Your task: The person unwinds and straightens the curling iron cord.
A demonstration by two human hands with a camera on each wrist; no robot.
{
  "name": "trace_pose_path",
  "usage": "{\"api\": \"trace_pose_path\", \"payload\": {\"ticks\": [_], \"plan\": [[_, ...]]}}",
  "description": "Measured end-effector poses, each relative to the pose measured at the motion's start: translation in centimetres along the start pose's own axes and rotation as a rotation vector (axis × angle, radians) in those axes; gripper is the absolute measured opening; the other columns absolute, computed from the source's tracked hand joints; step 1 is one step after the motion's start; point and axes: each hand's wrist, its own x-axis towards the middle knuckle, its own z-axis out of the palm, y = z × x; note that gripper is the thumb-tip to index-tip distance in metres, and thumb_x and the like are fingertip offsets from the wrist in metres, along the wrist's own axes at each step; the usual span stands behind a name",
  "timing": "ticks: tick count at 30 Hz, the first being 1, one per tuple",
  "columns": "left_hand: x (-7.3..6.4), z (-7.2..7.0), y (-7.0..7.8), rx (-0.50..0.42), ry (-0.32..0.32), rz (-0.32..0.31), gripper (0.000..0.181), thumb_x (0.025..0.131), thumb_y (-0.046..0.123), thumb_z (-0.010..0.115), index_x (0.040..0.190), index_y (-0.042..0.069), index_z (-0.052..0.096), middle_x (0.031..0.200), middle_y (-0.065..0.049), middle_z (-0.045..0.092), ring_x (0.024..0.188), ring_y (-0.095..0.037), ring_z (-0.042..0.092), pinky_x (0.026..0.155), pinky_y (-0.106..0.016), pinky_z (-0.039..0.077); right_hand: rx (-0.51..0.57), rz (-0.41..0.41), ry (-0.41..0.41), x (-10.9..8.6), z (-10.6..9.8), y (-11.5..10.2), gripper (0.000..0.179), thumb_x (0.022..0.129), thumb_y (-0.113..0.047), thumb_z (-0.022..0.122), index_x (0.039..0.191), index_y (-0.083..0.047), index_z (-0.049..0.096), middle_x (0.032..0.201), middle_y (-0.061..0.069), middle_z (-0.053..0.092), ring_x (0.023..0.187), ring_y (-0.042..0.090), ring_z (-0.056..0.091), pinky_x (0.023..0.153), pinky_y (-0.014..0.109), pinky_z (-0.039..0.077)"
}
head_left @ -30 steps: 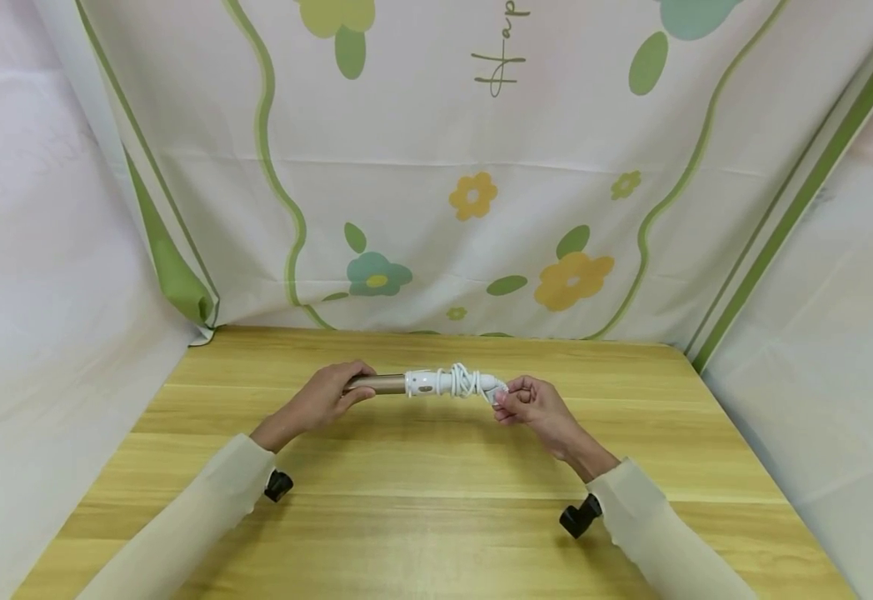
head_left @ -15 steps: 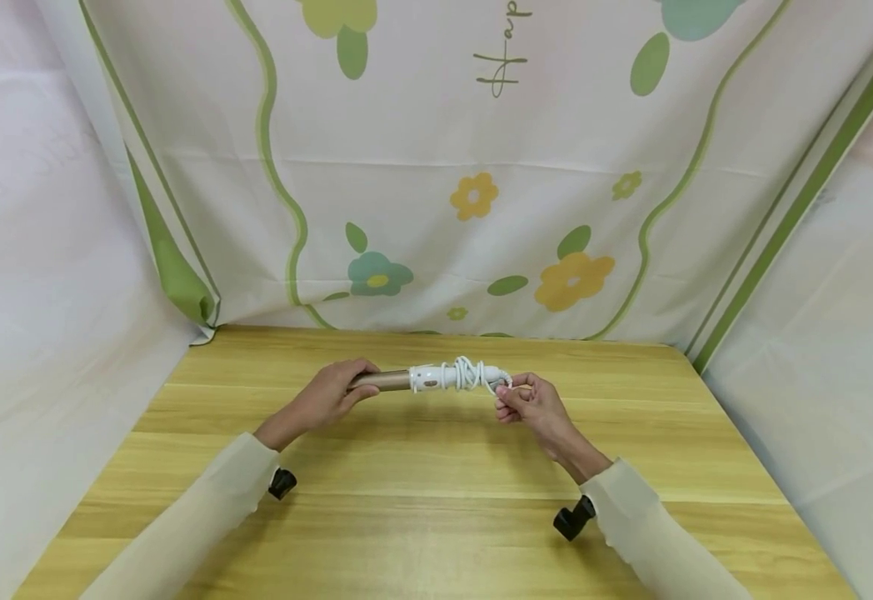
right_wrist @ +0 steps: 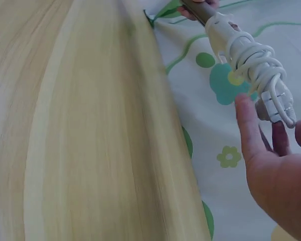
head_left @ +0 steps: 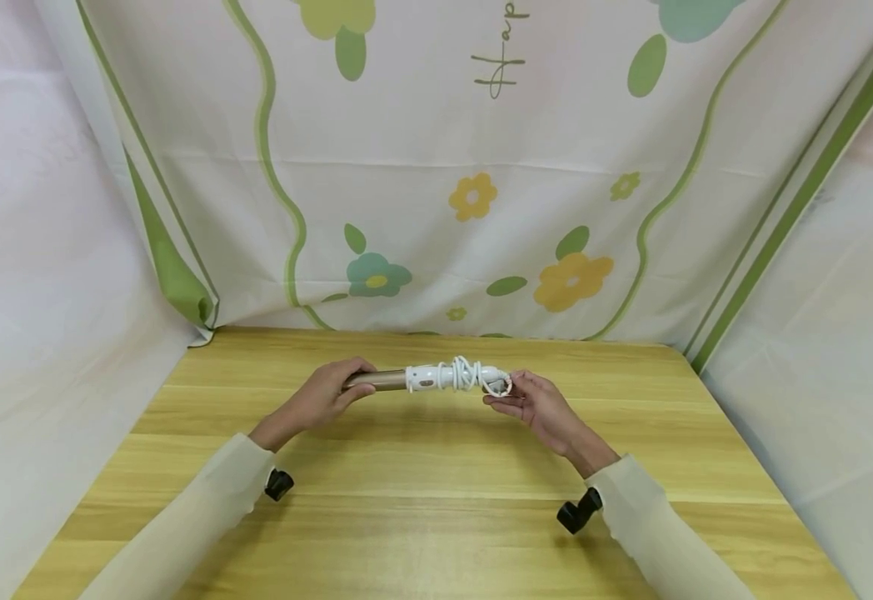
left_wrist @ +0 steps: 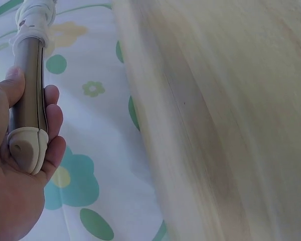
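Observation:
A curling iron (head_left: 386, 381) with a gold barrel and white handle is held level above the far part of the table. My left hand (head_left: 320, 396) grips the barrel near its tip, thumb on one side and fingers round the other. In the left wrist view the cream tip (left_wrist: 27, 150) shows by the palm. A white cord (head_left: 462, 372) is wound in several turns round the handle. At the handle's end my right hand (head_left: 545, 412) has its fingers spread, fingertips at the cord's end loop and the plug (right_wrist: 266, 108); the thumb stands apart in the right wrist view.
The wood-grain table (head_left: 421, 533) reaches to a flower-printed cloth (head_left: 406, 192) hanging behind it. More cloth (head_left: 841, 333) closes in both sides. A black camera mount (head_left: 579, 510) sits under each sleeve cuff.
The right fingers have gone from pinching the cord's end to spread out around it, and the end loop now shows. The curling iron has risen slightly; the left hand keeps its grip.

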Motion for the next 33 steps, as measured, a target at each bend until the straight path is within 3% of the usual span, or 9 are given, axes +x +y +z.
{"api": "trace_pose_path", "payload": {"ticks": [3,6,9,12,18,26,33], "plan": [[-0.1,0.0,0.0,-0.011,0.001,-0.011,0.025,0.099,0.028,0.059,0.117,0.011,0.063,0.098,0.002,0.067,0.075,-0.006,0.054,0.070,-0.028,0.047,0.063,-0.002,-0.035,0.0,-0.2,0.0,0.038,0.108,-0.025,0.043,0.133,0.003,0.042,0.130,0.019,0.055,0.106,0.019,0.068,0.103,0.037,0.047],[-0.1,0.0,-0.1,-0.018,0.001,-0.011,0.025,0.099,0.028,0.059,0.117,0.011,0.062,0.097,0.002,0.067,0.075,-0.006,0.054,0.069,-0.028,0.046,0.056,-0.025,-0.076,-0.1,-0.3,-0.1,0.052,0.105,-0.016,0.050,0.147,0.006,0.031,0.132,0.019,0.057,0.107,0.016,0.068,0.100,0.031,0.049],[-0.1,0.0,-0.2,-0.016,0.001,-0.004,0.025,0.099,0.028,0.060,0.118,0.011,0.062,0.097,0.002,0.066,0.075,-0.006,0.054,0.069,-0.028,0.046,0.009,-0.049,-0.094,-0.2,-0.2,0.0,0.054,0.102,-0.010,0.055,0.146,0.011,0.033,0.129,0.015,0.061,0.107,0.015,0.068,0.098,0.030,0.050],[-0.2,0.0,-0.2,-0.014,0.000,0.004,0.025,0.098,0.027,0.060,0.117,0.011,0.063,0.095,0.002,0.067,0.075,-0.006,0.054,0.069,-0.027,0.046,-0.048,-0.053,-0.062,-0.3,0.0,0.1,0.051,0.100,-0.009,0.057,0.142,0.013,0.039,0.122,0.010,0.067,0.106,0.015,0.069,0.100,0.035,0.049],[-0.3,0.1,-0.3,-0.003,-0.023,0.014,0.023,0.098,0.028,0.060,0.116,0.012,0.063,0.094,0.004,0.066,0.074,-0.005,0.053,0.068,-0.026,0.046,-0.130,-0.034,-0.001,-0.3,0.6,0.2,0.047,0.099,-0.007,0.060,0.138,0.013,0.046,0.124,0.019,0.066,0.103,0.015,0.070,0.105,0.047,0.042],[-0.3,0.3,-0.2,-0.011,-0.051,0.012,0.021,0.099,0.029,0.060,0.115,0.014,0.063,0.090,0.007,0.064,0.071,-0.005,0.051,0.067,-0.025,0.045,-0.191,0.001,0.051,-0.3,1.3,0.1,0.044,0.098,0.000,0.055,0.140,0.012,0.044,0.130,0.028,0.058,0.102,0.016,0.069,0.106,0.052,0.041],[-0.4,0.4,-0.1,-0.027,-0.071,0.010,0.021,0.099,0.029,0.059,0.114,0.015,0.062,0.090,0.007,0.063,0.071,-0.005,0.051,0.067,-0.025,0.045,-0.198,0.027,0.017,-0.5,1.4,0.0,0.044,0.099,0.005,0.052,0.139,0.017,0.041,0.128,0.034,0.054,0.099,0.013,0.069,0.106,0.049,0.042]]}}
